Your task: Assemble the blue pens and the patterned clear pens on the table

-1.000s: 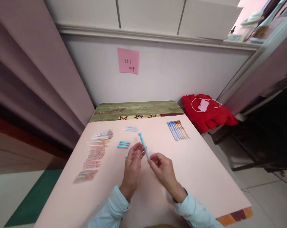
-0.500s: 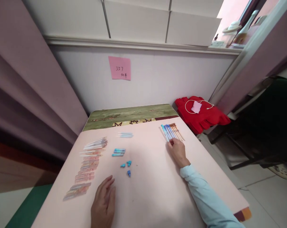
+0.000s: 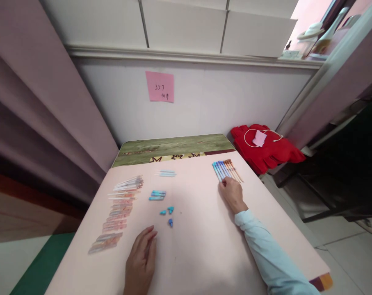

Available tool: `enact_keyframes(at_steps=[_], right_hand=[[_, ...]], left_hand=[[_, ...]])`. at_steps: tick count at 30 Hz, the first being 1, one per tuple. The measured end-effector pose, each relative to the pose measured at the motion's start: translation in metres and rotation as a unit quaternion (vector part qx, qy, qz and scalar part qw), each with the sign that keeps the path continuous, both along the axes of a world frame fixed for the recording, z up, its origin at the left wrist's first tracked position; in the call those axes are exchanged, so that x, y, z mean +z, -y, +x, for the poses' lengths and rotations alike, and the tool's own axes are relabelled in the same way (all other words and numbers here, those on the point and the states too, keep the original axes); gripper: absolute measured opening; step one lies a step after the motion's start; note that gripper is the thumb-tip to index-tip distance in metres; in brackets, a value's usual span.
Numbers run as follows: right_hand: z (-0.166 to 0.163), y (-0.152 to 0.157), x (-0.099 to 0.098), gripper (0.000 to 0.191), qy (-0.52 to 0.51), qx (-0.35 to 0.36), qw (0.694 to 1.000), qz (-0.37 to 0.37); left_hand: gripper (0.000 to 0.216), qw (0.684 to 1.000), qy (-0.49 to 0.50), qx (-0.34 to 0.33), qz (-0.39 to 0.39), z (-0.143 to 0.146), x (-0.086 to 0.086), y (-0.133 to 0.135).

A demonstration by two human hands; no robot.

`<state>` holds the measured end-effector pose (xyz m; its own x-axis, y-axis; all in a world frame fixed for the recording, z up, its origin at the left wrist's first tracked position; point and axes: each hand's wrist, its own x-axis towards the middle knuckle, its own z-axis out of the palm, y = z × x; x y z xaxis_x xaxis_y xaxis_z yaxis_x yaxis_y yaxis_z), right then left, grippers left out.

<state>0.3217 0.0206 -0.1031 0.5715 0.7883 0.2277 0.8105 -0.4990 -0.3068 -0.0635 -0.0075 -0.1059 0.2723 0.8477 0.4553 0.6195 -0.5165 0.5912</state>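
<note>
My right hand is at the lower end of a row of pens on the far right of the table. Its fingers are closed on the bottom of a light-blue pen at the row's left edge; the fingertips are partly hidden. The row runs from light blue through purple-blue to brown and orange. Resting low on the near left, my left hand is open, fingers loosely bent and nothing in it. Beyond it lie small blue pen parts, short blue barrels and thin refills.
Along the table's left side lie white refills, pinkish clear barrels and a bundle of clear tubes. A pale cover lies over the table. Red cloth with a white cable sits past the back right corner.
The view has shifted slightly, so everything appears a little further right. My right hand stays at the light-blue end of the row, where the pens' tops look more evenly lined up.
</note>
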Motion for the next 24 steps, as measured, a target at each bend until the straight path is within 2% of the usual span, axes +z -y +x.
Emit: enact_keyframes(at_steps=[14,24], right_hand=[[0.000,-0.004,-0.001,0.015,0.020,-0.008,1.000,-0.021],[0.001,-0.013,0.000,0.017,0.013,-0.039,0.999,-0.023]], left_hand=[[0.022,1.000,0.002,0.000,-0.018,-0.002,-0.003,0.000],[0.022,0.999,0.017,0.006,-0.037,0.000,0.002,0.001]])
